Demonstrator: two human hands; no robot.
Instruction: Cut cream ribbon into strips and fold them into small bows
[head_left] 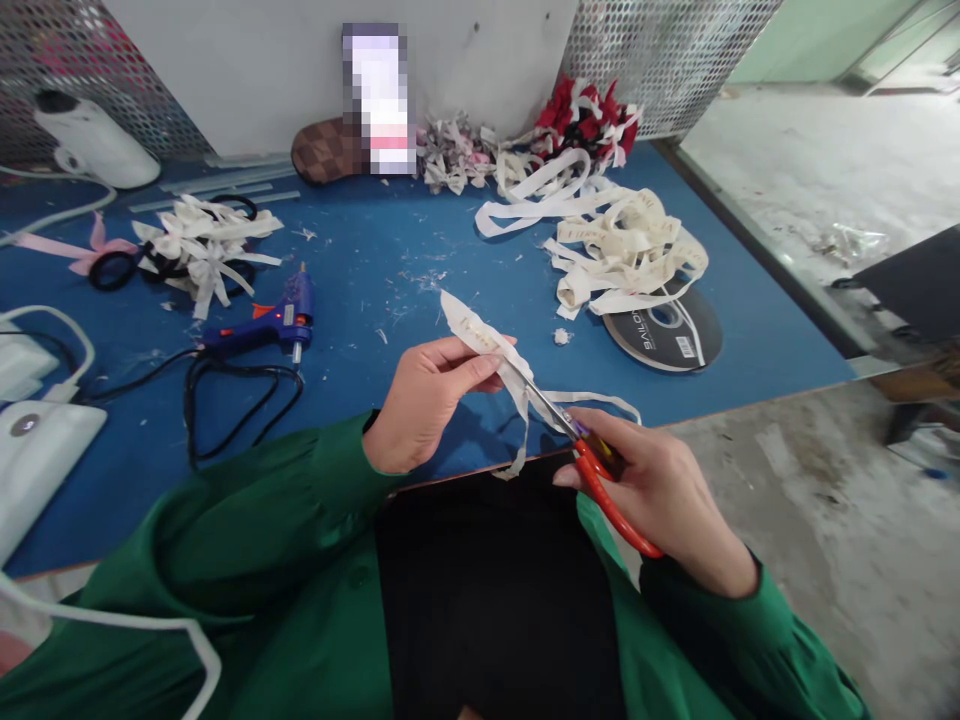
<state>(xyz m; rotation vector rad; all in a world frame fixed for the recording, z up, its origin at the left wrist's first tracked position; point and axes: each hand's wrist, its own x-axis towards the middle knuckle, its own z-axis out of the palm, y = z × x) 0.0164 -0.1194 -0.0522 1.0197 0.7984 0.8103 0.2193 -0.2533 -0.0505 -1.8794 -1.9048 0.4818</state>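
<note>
Between thumb and fingers, my left hand (pixel 427 395) pinches a white ribbon (pixel 466 322) with a pointed end, just above the table's front edge. My right hand (pixel 660 475) is wrapped round the red-handled scissors (pixel 611 505), whose blades reach up and left onto the ribbon close to my left fingertips. Whether the blades are parted is too small to make out. A narrow strip of the ribbon (pixel 523 440) hangs down beside the blades, and another thin length trails right behind them.
A blue glue gun (pixel 262 320) with a black cord lies left on the blue table (pixel 360 250). Finished white bows (pixel 206 245) with black bands sit behind it. To the right are loose cream ribbon (pixel 645 235) and a black spool (pixel 664 335). A phone (pixel 379 95) stands at the back.
</note>
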